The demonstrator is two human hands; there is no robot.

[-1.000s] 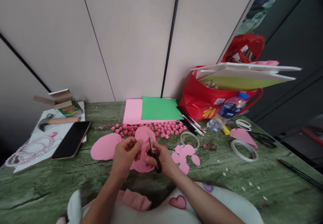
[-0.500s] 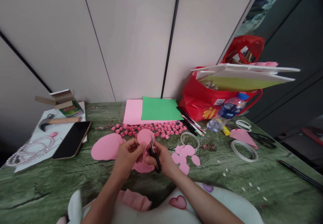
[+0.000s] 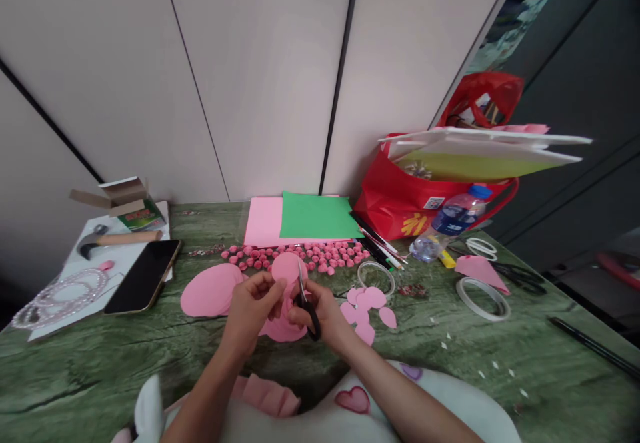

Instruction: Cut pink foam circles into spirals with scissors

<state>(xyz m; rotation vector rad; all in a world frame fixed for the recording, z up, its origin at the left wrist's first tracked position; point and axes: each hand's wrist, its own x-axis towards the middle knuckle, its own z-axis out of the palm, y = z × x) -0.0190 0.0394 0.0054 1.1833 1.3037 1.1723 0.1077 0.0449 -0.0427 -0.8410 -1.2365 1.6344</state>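
Between finger and thumb, my left hand point(image 3: 253, 306) pinches a round piece of pink paper point(image 3: 289, 268). My right hand point(image 3: 323, 311) is closed on black-handled scissors point(image 3: 311, 320), whose blades point up beside the right edge of the paper circle. Under both hands lies a pile of pink paper pieces point(image 3: 283, 330), partly covered by the fingers. Left of my left hand rests a stack of large pink paper ovals point(image 3: 213, 290). Several small pink petal shapes point(image 3: 366, 302) are scattered to the right of my right hand.
Behind the hands are rows of rolled pink paper roses point(image 3: 320, 254) and a green sheet point(image 3: 320, 215). A phone point(image 3: 145, 276), a hammer point(image 3: 120, 238) and bead strings point(image 3: 60, 300) lie left. At right are tape rolls point(image 3: 484, 298), a bottle point(image 3: 453, 223) and a red bag point(image 3: 390, 196).
The paper circle and my left fingers have shifted very slightly. The scissors have tilted a little in my right hand. Everything else on the table stays in place.
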